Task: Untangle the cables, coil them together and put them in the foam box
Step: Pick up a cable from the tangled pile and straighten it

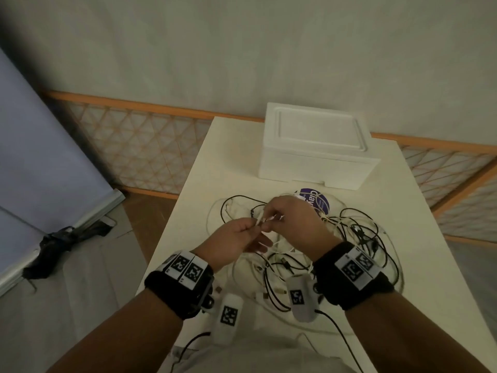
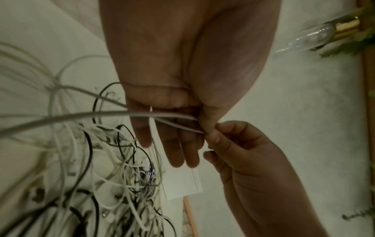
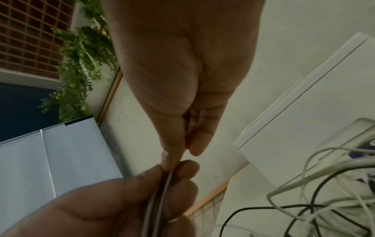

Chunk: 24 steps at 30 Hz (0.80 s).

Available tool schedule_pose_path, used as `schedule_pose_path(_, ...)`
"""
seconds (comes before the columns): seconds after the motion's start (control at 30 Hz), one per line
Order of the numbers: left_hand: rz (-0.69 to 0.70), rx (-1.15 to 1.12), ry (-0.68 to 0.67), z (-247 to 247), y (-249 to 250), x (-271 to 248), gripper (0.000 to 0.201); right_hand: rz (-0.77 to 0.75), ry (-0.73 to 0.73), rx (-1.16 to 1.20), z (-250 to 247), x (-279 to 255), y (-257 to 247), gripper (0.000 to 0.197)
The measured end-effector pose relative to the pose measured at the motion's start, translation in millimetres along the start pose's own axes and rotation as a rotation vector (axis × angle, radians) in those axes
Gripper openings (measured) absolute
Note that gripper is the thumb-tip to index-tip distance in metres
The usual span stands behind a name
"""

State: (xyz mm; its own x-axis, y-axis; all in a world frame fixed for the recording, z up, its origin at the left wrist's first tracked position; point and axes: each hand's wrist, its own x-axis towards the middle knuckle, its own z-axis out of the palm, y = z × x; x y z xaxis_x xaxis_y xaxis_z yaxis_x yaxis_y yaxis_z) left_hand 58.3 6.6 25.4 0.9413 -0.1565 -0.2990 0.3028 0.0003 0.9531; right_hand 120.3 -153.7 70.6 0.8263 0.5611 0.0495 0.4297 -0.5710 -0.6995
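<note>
A tangle of black and white cables lies on the white table. Above its left part, my two hands meet. My left hand pinches two strands of white cable between thumb and fingers, its other fingers straight. My right hand pinches the same white cable at its end, right beside the left thumb. The white foam box stands at the table's far end with its lid on, apart from both hands.
A round purple-labelled object lies between the box and the cables. A lattice fence runs behind the table. A pale board leans on the floor at left, with a dark bundle at its foot.
</note>
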Motion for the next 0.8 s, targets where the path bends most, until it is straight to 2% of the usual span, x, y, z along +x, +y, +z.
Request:
schedule_pose_path(0.1, -0.01, -0.147, -0.012, 7, 6, 5, 0.025, 0.094, 0.07, 0.261, -6, 1, 1, 0.028)
schedule_pose_path(0.2, 0.0, -0.193, -0.024, 9, 4, 6, 0.026, 0.085, 0.09, 0.468, -5, 0, -1, 0.028)
schedule_pose_path(0.3, -0.023, -0.214, -0.045, 15, 6, 6, 0.021, 0.102, 0.134, 0.43, 0, 2, 9, 0.023)
schedule_pose_path(0.4, -0.008, -0.249, -0.007, 15, 11, 6, 0.018, 0.157, 0.211, 0.248, 12, 3, 17, 0.023)
schedule_pose_path(0.43, 0.012, -0.286, 0.023, 14, 13, 7, 0.018, 0.165, 0.157, 0.26, 16, 3, 18, 0.022)
schedule_pose_path(0.47, 0.035, -0.327, 0.058, 14, 16, 8, 0.019, 0.185, 0.049, 0.379, 20, 2, 17, 0.022)
schedule_pose_path(0.53, 0.093, -0.414, 0.127, 11, 20, 9, 0.02, 0.226, -0.228, 0.72, 27, -4, 10, 0.02)
schedule_pose_path(0.57, 0.121, -0.444, 0.159, 7, 23, 9, 0.02, 0.217, -0.348, 0.783, 31, -6, 10, 0.018)
schedule_pose_path(0.63, 0.165, -0.487, 0.224, -8, 29, 7, 0.023, 0.139, -0.441, 0.561, 37, -9, 15, 0.014)
schedule_pose_path(0.73, 0.22, -0.617, 0.303, -36, 38, 1, 0.026, 0.089, -0.333, 0.261, 39, -6, 25, 0.013)
schedule_pose_path(0.8, 0.248, -0.695, 0.274, -40, 43, 0, 0.028, 0.041, -0.293, 0.236, 37, -1, 17, 0.029)
